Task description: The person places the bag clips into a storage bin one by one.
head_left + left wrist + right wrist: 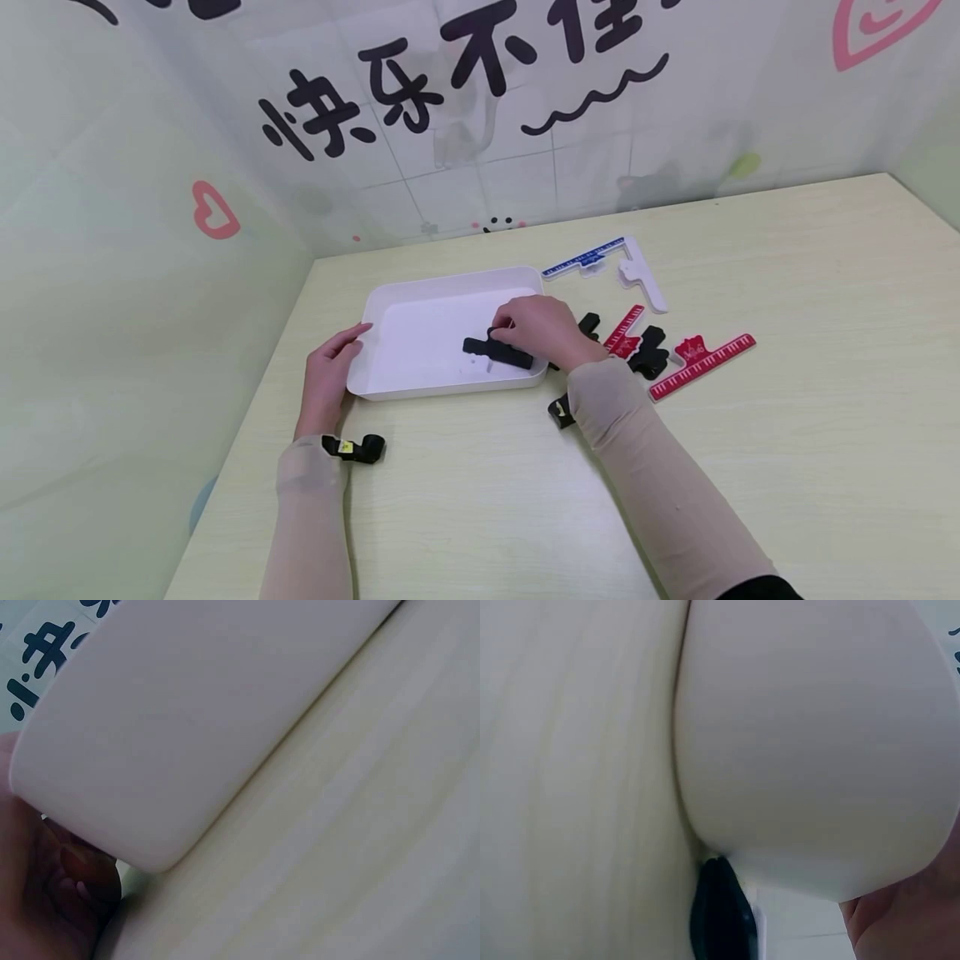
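Observation:
A white tray lies on the table, and my left hand grips its left side with the fingers at the rim. In the left wrist view, curled fingers show beside the tray's corner. My right hand reaches over the tray's right side and pinches a black long-bar clip by its handle, low over the tray floor. In the right wrist view the tray wall hides the held clip. Just right of the tray, partly behind the right wrist, lies another black clip.
Right of the tray lie a red ruler-edged clip, a smaller-looking red clip, and a black clip. Farther back are a blue clip and a white clip. A printed cloth hangs behind the table.

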Tool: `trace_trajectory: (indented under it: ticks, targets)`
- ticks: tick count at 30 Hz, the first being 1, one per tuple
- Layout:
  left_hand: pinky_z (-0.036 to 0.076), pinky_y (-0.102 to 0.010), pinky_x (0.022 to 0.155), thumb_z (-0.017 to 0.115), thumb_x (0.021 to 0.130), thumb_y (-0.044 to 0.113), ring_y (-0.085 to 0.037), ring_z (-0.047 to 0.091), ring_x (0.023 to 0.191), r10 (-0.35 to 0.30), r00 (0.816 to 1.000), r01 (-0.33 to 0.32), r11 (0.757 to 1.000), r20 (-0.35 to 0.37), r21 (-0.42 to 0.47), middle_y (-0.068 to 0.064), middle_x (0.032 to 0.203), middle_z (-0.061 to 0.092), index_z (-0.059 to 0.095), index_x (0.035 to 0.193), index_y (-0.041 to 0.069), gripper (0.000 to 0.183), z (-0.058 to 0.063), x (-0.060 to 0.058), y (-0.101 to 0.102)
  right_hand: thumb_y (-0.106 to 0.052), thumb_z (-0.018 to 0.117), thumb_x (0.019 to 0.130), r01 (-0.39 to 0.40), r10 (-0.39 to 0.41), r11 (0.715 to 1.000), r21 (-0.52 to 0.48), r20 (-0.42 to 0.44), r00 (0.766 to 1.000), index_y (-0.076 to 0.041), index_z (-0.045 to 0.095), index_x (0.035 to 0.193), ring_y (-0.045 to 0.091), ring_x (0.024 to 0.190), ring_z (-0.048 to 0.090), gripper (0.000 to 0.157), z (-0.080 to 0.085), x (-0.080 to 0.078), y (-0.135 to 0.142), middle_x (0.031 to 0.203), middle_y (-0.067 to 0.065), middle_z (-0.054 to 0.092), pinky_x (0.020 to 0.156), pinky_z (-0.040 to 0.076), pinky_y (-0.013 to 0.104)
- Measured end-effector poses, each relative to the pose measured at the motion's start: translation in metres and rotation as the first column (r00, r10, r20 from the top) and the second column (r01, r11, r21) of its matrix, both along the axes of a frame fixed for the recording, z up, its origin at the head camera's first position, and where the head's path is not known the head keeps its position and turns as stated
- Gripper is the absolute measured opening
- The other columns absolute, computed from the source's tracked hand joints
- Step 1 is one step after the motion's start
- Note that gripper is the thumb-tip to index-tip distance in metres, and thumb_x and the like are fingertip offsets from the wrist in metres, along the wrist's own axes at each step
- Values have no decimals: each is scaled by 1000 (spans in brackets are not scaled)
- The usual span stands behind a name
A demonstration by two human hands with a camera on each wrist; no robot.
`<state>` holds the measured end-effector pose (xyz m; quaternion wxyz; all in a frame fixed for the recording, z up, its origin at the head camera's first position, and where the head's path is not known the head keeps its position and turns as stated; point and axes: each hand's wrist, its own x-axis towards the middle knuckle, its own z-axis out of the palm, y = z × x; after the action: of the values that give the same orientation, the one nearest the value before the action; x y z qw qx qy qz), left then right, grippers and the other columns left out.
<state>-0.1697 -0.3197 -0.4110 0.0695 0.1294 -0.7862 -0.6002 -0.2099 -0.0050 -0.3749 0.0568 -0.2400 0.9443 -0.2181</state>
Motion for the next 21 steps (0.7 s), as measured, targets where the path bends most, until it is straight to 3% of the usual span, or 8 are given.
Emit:
trace_trajectory:
  ticks: [21]
  targets:
    - [36, -30, 96, 53, 90, 26, -8, 35, 122, 6, 1000, -5, 1000, 13, -15, 12, 130, 45, 63, 113, 26, 25, 2, 0, 0, -30, 59, 84, 17, -17, 1000, -11, -23, 1000, -24, 67, 98, 10, 84, 54, 17, 1, 3, -1, 94, -9, 63, 74, 43, 32]
